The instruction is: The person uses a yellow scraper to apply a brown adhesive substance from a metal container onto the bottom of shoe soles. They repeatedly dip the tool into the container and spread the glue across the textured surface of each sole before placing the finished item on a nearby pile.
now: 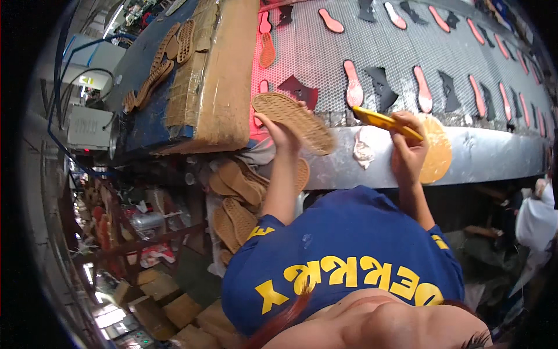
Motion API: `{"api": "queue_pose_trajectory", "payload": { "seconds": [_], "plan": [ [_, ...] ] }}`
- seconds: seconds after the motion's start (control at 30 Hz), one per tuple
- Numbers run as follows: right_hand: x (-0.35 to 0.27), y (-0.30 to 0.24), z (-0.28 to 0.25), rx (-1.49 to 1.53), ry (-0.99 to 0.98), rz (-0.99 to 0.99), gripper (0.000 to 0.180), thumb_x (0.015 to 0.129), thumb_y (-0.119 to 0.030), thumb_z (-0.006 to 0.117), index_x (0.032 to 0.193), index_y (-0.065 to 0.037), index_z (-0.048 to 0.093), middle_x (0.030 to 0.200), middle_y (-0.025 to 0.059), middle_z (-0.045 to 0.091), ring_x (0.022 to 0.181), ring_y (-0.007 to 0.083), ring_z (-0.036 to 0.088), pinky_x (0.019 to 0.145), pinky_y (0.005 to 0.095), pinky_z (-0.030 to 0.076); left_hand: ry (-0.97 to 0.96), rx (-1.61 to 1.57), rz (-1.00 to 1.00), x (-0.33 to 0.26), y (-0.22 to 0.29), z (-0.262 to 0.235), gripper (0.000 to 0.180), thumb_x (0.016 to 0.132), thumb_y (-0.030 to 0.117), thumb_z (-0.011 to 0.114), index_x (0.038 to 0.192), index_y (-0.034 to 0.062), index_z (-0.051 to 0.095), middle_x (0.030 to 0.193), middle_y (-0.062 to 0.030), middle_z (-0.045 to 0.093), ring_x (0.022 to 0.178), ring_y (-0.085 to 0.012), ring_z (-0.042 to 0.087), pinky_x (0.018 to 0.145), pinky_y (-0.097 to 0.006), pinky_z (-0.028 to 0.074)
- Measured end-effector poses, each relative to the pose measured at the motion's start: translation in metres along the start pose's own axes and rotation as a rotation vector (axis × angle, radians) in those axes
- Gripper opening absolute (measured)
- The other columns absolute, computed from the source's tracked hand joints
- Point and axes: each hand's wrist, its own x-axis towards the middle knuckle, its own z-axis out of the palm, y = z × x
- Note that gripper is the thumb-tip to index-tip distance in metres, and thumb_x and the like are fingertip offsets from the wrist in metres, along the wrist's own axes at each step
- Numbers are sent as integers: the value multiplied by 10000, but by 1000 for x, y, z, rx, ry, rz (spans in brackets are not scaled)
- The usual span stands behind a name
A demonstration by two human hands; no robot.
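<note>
A tan shoe sole (296,123) with a textured face is gripped along its left end by my left hand (281,132), tilted over the near edge of the mesh conveyor (325,49). In my right hand (408,145) is a flat yellow tool (383,121); its dark tip reaches the lower end of a pink insole (353,84) on the mesh. Whether the tool is a brush or a scraper I cannot tell. Below the tool, a crumpled white lump (364,146) lies on the metal ledge (337,152). Beside my right wrist is a round yellow-orange patch (439,151).
Pink insoles (423,90) and black cut pieces (381,87) lie in rows across the conveyor. To the left stands a taped cardboard-edged stand (224,87) bearing several tan soles (160,72). More soles (235,221) are piled below it, and cartons (154,314) sit lower left.
</note>
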Motion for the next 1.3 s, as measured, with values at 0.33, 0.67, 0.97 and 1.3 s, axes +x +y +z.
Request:
{"api": "queue_pose_trajectory", "payload": {
  "seconds": [0.33, 0.67, 0.97, 1.3],
  "plan": [
    [42, 0, 50, -580, -462, -597, 267, 753, 52, 655, 1002, -43, 671, 1064, 120, 679, 927, 275, 668, 786, 342, 533, -301, -140, -303, -10, -8, 69, 777, 935, 681, 264, 1374, 55, 402, 1040, -242, 617, 580, -240, 598, 422, -285, 482],
    [3, -2, 44, -367, -519, -79, 337, 732, 142, 625, 1020, -26, 673, 981, 106, 690, 818, 190, 654, 721, 311, 517, -419, -268, -400, -21, -22, 76, 729, 975, 603, 263, 1361, 2, 403, 1084, -233, 622, 673, -273, 632, 470, -333, 539],
    [-25, -8, 55, -313, -792, -125, 362, 725, 114, 631, 1038, -61, 685, 929, 103, 670, 811, 228, 648, 721, 315, 512, -163, -176, -405, -16, -32, 78, 781, 936, 657, 330, 1337, -4, 441, 1039, -271, 624, 695, -265, 652, 472, -336, 537],
    [-41, -19, 73, -508, -712, -217, 307, 735, 157, 642, 984, -18, 682, 851, 83, 672, 716, 202, 621, 644, 283, 481, -371, -469, -451, -14, -48, 45, 778, 932, 656, 327, 1374, 21, 415, 1134, -294, 586, 800, -298, 651, 577, -370, 588]
  ]
}}
